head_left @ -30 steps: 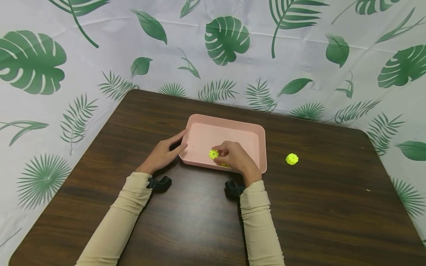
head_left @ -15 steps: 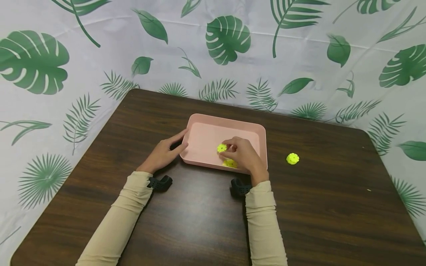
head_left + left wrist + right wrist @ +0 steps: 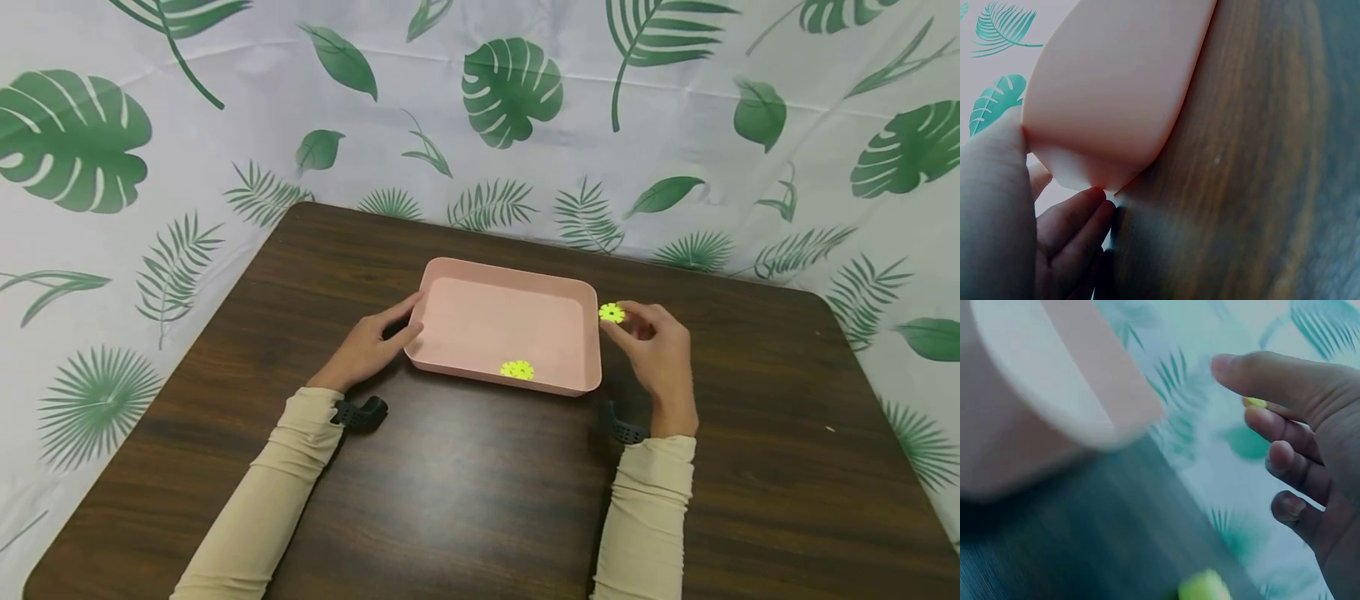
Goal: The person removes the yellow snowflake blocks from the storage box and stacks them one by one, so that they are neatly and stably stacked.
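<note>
A pink rectangular tray (image 3: 510, 383) sits on the table, with a few overlapping yellow-green notched discs (image 3: 517, 370) inside by its near wall. My left hand (image 3: 365, 350) holds the tray's left end, thumb at the rim; in the left wrist view its fingers (image 3: 1075, 219) rest against the outside wall. Just past the right end, my right hand (image 3: 660, 346) pinches another yellow-green notched disc (image 3: 612, 313) between thumb and index finger. Only a sliver of that disc (image 3: 1254, 402) shows in the right wrist view; the other fingers are loosely bent.
A blurred yellow-green piece (image 3: 1205, 587) lies on the table at the bottom of the right wrist view; the right hand hides it in the head view. The dark wooden table (image 3: 442, 500) ends at a leaf-patterned cloth (image 3: 577, 150) behind.
My right hand has moved right, out over the tray's right end, with the disc in its fingers. It now covers the yellow-green discs to the right. My left hand stays put.
</note>
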### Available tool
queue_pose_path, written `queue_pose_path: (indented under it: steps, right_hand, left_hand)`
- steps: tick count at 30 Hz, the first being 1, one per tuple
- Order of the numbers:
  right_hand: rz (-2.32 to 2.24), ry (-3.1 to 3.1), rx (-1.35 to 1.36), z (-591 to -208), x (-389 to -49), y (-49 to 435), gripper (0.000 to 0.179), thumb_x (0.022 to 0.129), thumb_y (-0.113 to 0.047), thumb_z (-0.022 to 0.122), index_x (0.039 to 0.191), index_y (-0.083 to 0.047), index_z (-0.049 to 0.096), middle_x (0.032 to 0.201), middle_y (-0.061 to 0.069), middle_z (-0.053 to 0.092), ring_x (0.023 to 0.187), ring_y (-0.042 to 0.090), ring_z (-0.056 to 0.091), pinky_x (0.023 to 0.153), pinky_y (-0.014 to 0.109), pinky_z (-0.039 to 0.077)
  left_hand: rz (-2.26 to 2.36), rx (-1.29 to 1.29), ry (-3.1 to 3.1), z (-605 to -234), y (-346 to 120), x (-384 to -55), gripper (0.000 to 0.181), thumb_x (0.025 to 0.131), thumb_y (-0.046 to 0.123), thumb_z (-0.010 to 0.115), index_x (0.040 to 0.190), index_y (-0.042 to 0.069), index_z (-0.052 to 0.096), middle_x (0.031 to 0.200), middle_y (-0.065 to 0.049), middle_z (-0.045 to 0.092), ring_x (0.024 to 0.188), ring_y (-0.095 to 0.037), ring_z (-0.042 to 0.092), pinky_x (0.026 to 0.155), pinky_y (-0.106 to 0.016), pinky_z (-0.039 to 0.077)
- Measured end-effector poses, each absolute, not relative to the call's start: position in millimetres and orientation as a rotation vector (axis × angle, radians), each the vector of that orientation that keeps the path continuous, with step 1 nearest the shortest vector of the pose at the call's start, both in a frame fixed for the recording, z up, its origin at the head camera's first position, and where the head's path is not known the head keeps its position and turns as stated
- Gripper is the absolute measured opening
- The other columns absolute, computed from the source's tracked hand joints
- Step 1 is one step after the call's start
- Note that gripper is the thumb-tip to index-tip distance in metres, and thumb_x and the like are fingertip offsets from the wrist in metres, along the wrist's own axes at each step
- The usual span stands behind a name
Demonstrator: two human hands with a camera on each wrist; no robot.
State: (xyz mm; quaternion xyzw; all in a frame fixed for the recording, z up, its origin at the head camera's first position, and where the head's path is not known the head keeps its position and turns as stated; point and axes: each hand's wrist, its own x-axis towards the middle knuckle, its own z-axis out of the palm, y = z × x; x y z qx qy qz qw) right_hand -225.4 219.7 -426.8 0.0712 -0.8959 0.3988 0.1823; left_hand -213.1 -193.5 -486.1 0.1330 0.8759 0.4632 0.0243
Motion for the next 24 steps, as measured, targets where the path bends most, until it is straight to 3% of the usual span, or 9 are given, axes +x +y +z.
queue_pose_path:
  steps: [6,13,24]
  right_hand:
    - [1.136,-2.450,-0.133,-440.7,-215.9,258.8,0.039,0.092,-0.023,0.082,0.120,0.002,0.075,0.095,0.011,0.063,0.076,0.007,0.049,0.069,0.019,0.039]
    - [1.158,-2.500,-0.424,-455.2,-206.7,284.7,0.047,0.093,-0.033,0.080,0.126,0.000,0.073,0.106,0.007,0.063,0.082,0.006,0.050,0.072,0.020,0.040]
    - [1.125,-2.636,-0.449,-460.0,-202.6,289.2,0.049,0.095,-0.035,0.077,0.129,-0.001,0.072,0.126,0.017,0.060,0.095,0.019,0.049,0.075,0.031,0.040]
  left_hand:
    - [1.428,0.423,2.723,-486.2,-193.3,-213.7,0.062,0.106,0.050,0.053,0.163,0.035,0.033,0.163,-0.003,0.038,0.149,-0.029,0.039,0.119,-0.055,0.033]
    - [1.433,0.433,2.731,-486.9,-193.6,-213.7,0.062,0.107,0.050,0.053,0.163,0.034,0.034,0.163,-0.004,0.039,0.148,-0.029,0.040,0.118,-0.054,0.034]
    - [1.437,0.430,2.729,-486.9,-193.3,-214.1,0.061,0.106,0.050,0.054,0.162,0.037,0.034,0.163,-0.002,0.039,0.148,-0.028,0.040,0.118,-0.054,0.034]
